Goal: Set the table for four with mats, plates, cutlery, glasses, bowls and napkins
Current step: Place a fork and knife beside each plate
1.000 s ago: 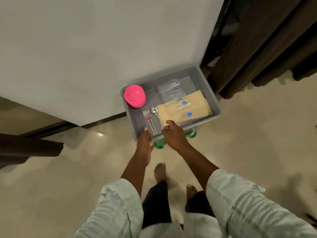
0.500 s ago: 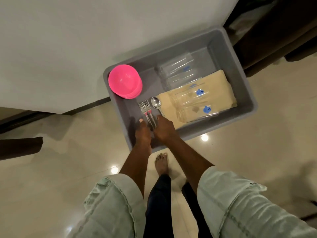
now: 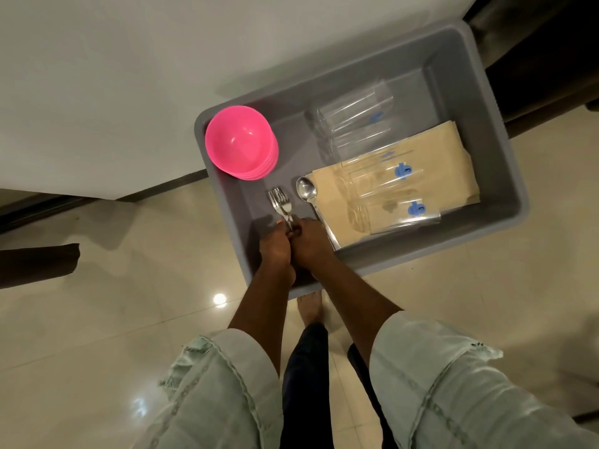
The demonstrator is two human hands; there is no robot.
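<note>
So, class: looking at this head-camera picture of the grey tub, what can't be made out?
- Handles of the steel forks: covered by the left hand and right hand, head view.
- Count of stacked pink plastic bowls: only rims show.
- Count of clear glasses: transparent, overlapping.
- Grey plastic tub, near wall: partly behind the forearms.

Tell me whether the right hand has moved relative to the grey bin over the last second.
Yes. The right hand went from the near rim of the grey bin down inside it, left toward the forks, beside the left hand.

Home dining room: white table, tiled floor.
</note>
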